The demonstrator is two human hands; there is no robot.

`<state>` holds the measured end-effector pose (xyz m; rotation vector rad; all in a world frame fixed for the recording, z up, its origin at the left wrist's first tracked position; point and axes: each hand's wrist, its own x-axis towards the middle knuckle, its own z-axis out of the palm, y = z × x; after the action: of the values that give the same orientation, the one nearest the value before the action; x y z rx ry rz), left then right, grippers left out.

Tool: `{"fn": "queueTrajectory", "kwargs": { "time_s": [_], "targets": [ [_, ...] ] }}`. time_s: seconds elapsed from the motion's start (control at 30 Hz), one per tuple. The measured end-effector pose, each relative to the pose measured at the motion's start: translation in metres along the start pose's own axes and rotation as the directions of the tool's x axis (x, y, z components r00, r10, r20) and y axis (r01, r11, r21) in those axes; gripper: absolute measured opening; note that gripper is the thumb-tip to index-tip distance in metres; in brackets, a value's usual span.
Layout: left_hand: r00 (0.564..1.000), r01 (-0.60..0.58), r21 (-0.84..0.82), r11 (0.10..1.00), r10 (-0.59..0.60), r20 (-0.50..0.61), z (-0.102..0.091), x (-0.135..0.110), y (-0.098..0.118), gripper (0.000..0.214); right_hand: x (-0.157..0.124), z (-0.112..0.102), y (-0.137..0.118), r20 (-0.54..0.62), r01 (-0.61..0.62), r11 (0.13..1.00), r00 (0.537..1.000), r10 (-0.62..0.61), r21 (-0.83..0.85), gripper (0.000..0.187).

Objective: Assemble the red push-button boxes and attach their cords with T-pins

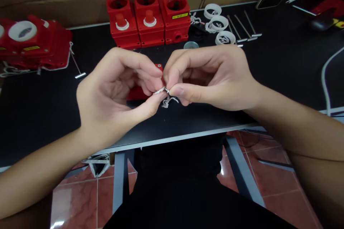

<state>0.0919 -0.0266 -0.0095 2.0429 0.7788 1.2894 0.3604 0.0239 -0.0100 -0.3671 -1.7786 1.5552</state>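
A person's bare left hand [113, 89] and bare right hand [215, 75] meet over a black counter [153, 125], the left with thumb and fingertips clamped on a thin white cord [158, 91], the right with thumb and forefinger pinched together on a small silver metal piece [167, 90] at the cord's tip, between the two hands. Loose white strands [166, 103] show just below the fingertips. A flat red piece [137, 93] lies partly hidden behind the left hand. Beyond the hands stand three boxy red housings [152, 36] side by side, dark parts visible inside their round openings. Past the right hand sit three shallow white rings [213, 6], the nearest one enclosing slender pale pieces too small to identify; silver T-shaped rods [243, 27] lie just beside them. Well left of the left hand, a white collar [32, 30] tops another red housing [57, 44], its contents blurred
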Motion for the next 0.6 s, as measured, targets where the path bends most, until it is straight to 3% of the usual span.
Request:
{"fn": "queueTrajectory", "kwargs": {
  "time_s": [0.17,0.3,0.6],
  "targets": [
    [1.000,0.004,-0.017,1.000,-0.004,0.013,-0.001,0.004,0.000,0.037,-0.001,0.003,0.004,0.017,0.010,0.996,1.000,-0.011,0.090,0.033],
    [0.999,-0.010,0.033,0.999,0.008,0.039,0.000,0.003,0.000,0.035,-0.001,0.005,0.003,0.026,-0.005,0.998,1.000,0.003,0.070,0.020],
    [0.986,-0.120,0.141,0.983,0.101,0.131,-0.010,0.003,-0.004,0.014,0.001,0.005,0.000,0.010,-0.013,0.998,1.000,0.012,0.061,0.038]
  ]
}}
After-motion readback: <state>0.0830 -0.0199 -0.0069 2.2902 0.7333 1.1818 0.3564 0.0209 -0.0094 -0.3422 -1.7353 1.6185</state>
